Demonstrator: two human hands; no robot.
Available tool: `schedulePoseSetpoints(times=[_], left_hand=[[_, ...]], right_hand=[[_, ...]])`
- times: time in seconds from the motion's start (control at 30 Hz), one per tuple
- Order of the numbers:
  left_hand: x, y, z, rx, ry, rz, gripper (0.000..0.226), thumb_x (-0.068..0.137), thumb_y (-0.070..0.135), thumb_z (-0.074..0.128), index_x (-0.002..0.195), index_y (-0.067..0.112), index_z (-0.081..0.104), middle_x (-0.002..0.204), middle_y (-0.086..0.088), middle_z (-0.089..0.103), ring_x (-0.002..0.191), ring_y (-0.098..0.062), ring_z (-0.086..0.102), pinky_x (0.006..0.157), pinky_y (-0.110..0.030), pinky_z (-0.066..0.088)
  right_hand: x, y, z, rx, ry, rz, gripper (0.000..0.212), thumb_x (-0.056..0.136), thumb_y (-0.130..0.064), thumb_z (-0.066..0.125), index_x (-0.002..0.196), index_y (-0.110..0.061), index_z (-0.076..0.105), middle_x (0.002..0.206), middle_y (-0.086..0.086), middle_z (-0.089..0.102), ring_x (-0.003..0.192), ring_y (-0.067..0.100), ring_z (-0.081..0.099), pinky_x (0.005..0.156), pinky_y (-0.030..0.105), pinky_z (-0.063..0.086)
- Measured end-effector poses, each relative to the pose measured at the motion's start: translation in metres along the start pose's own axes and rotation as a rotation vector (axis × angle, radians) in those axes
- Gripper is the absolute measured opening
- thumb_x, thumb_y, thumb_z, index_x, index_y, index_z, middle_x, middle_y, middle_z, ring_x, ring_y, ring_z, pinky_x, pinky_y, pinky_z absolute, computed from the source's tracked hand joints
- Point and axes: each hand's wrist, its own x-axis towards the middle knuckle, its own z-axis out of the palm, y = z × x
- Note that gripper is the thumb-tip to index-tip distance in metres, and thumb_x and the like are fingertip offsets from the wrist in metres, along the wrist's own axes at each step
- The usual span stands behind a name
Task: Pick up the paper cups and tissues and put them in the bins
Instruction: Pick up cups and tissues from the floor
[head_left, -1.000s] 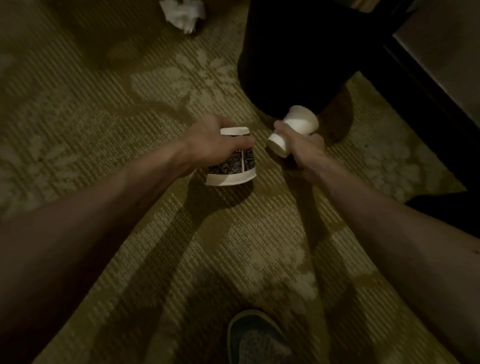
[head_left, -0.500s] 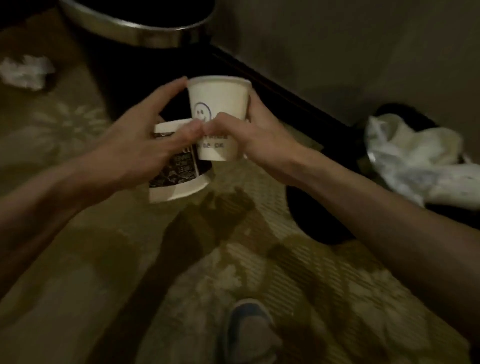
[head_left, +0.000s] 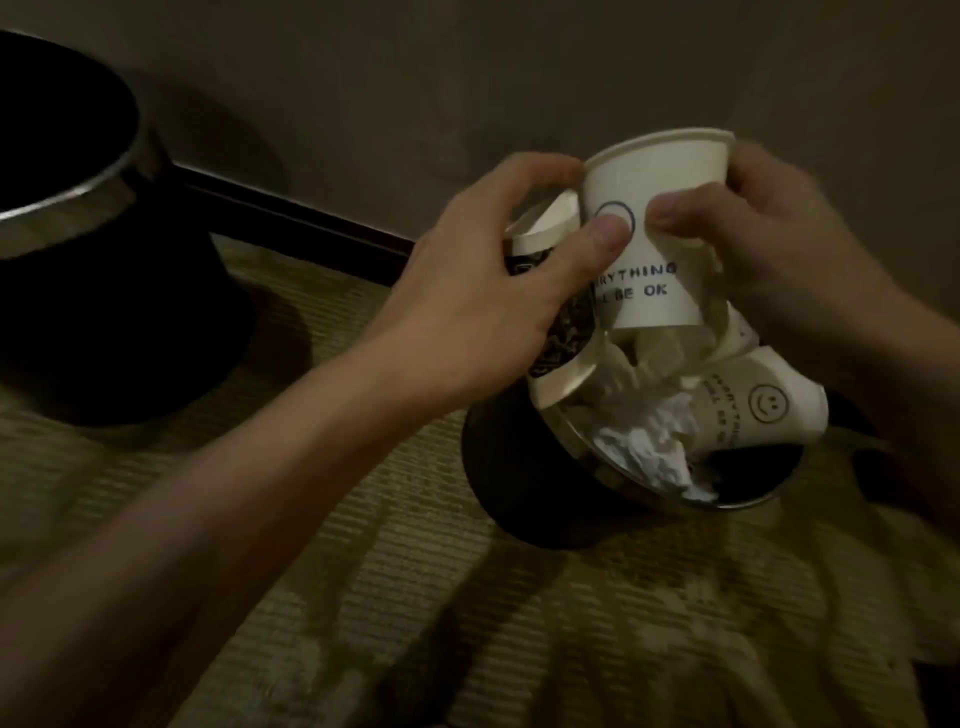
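Note:
My left hand (head_left: 478, 312) grips a paper cup with a dark printed band (head_left: 558, 332), held upside down, and its thumb presses the side of a white smiley cup (head_left: 660, 228). My right hand (head_left: 795, 254) pinches that white cup, upright, from the right. Both cups hang just above a small black bin (head_left: 524, 483) with a metal rim. Inside the bin lie crumpled tissues (head_left: 649, 441) and another white smiley cup (head_left: 748, 410) on its side.
A larger black bin (head_left: 104, 291) with a metal rim stands at the left by the wall. A dark skirting board (head_left: 291, 223) runs along the wall behind. Patterned carpet (head_left: 467, 623) covers the floor in front.
The view has swung right from the carpet and large bin to the small bin. Both hands have carried the two cups over it, the white one turned upright.

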Motion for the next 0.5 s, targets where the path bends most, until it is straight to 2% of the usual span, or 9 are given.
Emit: schedulePoseSetpoints(times=[0.07,0.1,0.17,0.23,0.3,0.37,0.43,0.5], left_hand=[[0.010,-0.008,0.023,0.025,-0.030,-0.020,0.045,0.087,0.058,0.063,0.129,0.043,0.055,0.095,0.021,0.060,0.092,-0.004,0.065,0.077,-0.029,0.057],[0.011,-0.012,0.032,0.045,-0.045,-0.029,0.048,0.086,0.058,0.064,0.130,0.042,0.054,0.095,0.021,0.059,0.089,-0.004,0.065,0.076,-0.029,0.056],[0.013,-0.020,0.044,0.082,-0.090,-0.048,0.052,0.085,0.057,0.066,0.132,0.041,0.053,0.097,0.020,0.061,0.086,-0.003,0.065,0.073,-0.027,0.057],[0.011,-0.026,0.048,0.122,-0.107,-0.065,0.054,0.083,0.056,0.068,0.133,0.042,0.052,0.100,0.020,0.062,0.093,-0.001,0.064,0.075,-0.028,0.058],[0.009,-0.031,0.049,0.234,-0.096,-0.018,0.058,0.083,0.057,0.067,0.136,0.041,0.050,0.105,0.022,0.060,0.096,0.003,0.060,0.072,-0.017,0.052],[0.006,-0.032,0.051,0.389,-0.093,0.074,0.061,0.086,0.058,0.063,0.141,0.038,0.046,0.115,0.019,0.056,0.099,0.006,0.051,0.071,-0.009,0.039],[0.002,-0.032,0.055,0.522,-0.102,0.154,0.064,0.090,0.062,0.052,0.145,0.033,0.040,0.129,0.008,0.051,0.112,-0.004,0.042,0.078,-0.016,0.035],[0.000,-0.031,0.057,0.685,-0.086,0.192,0.072,0.089,0.071,0.034,0.147,0.028,0.037,0.142,0.004,0.044,0.125,-0.012,0.032,0.092,-0.032,0.034]], right_hand=[[0.001,0.022,-0.014,-0.137,0.043,0.029,0.037,0.085,-0.042,0.065,0.118,-0.028,0.054,0.101,-0.010,0.064,0.080,-0.002,0.067,0.054,0.014,0.051],[0.001,0.031,-0.018,-0.202,0.063,0.030,0.036,0.085,-0.041,0.065,0.117,-0.029,0.054,0.099,-0.012,0.063,0.078,-0.004,0.066,0.053,0.012,0.048],[0.000,0.044,-0.023,-0.331,0.077,0.008,0.039,0.080,-0.046,0.066,0.113,-0.033,0.049,0.097,-0.017,0.059,0.079,-0.003,0.062,0.057,0.014,0.046],[-0.002,0.051,-0.021,-0.447,0.045,-0.023,0.044,0.077,-0.054,0.064,0.113,-0.039,0.042,0.097,-0.022,0.053,0.083,-0.004,0.056,0.060,0.018,0.043],[-0.005,0.056,-0.020,-0.504,-0.007,-0.043,0.051,0.075,-0.064,0.056,0.116,-0.040,0.036,0.099,-0.024,0.049,0.086,-0.004,0.053,0.062,0.020,0.042],[-0.009,0.062,-0.022,-0.536,-0.051,-0.057,0.063,0.074,-0.073,0.049,0.124,-0.038,0.033,0.105,-0.018,0.050,0.090,-0.001,0.055,0.064,0.021,0.044],[-0.015,0.069,-0.024,-0.582,-0.085,-0.062,0.078,0.075,-0.080,0.044,0.135,-0.033,0.029,0.119,-0.008,0.052,0.096,0.007,0.057,0.068,0.023,0.045],[-0.019,0.075,-0.026,-0.612,-0.114,-0.071,0.089,0.075,-0.084,0.041,0.144,-0.031,0.022,0.132,-0.002,0.050,0.110,0.014,0.054,0.078,0.028,0.048]])
